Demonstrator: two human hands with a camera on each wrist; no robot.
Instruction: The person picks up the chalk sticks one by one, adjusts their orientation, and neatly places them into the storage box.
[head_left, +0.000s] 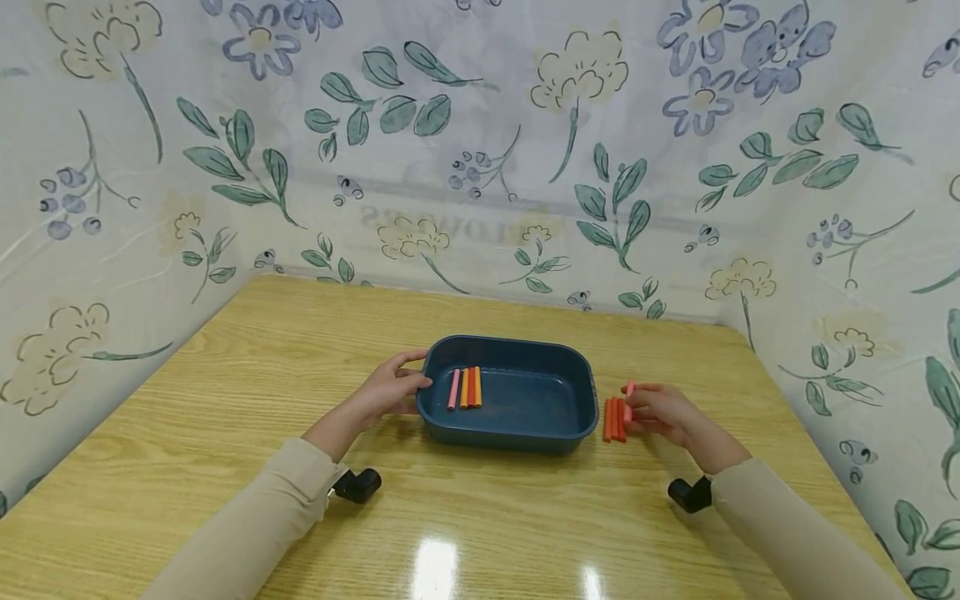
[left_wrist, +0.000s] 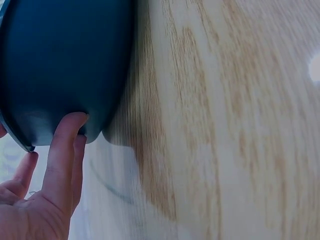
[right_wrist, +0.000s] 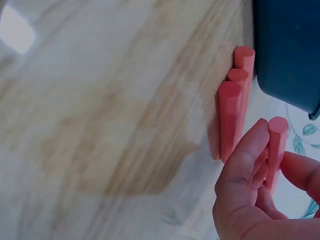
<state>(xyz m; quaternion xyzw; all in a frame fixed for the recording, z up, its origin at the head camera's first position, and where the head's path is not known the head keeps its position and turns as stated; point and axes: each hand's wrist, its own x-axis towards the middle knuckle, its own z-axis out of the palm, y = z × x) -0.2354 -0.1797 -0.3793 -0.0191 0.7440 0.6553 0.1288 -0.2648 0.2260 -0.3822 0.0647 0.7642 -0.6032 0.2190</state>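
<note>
A dark blue rectangular basin (head_left: pixel 502 437) sits on the table, with one pink, one red and two orange-yellow crayon-like sticks (head_left: pixel 471 387) side by side inside its left part. My left hand (head_left: pixel 390 387) holds the basin's left end; in the left wrist view its fingers (left_wrist: pixel 62 155) lie against the outer wall. Beyond the basin's right end, my right hand (head_left: pixel 663 412) pinches a pink six-sided stick (right_wrist: pixel 276 150) between thumb and fingers, held upright in the right wrist view. Right beside it, three red-orange sticks (head_left: pixel 613 419) lie close together on the table.
A yellowish wood-grain table (head_left: pixel 465 525) carries everything. Flower-printed cloth (head_left: pixel 480 167) hangs behind it and along both sides. Black wrist mounts (head_left: pixel 358 486) stick out below both sleeves. Glare spots show near the front.
</note>
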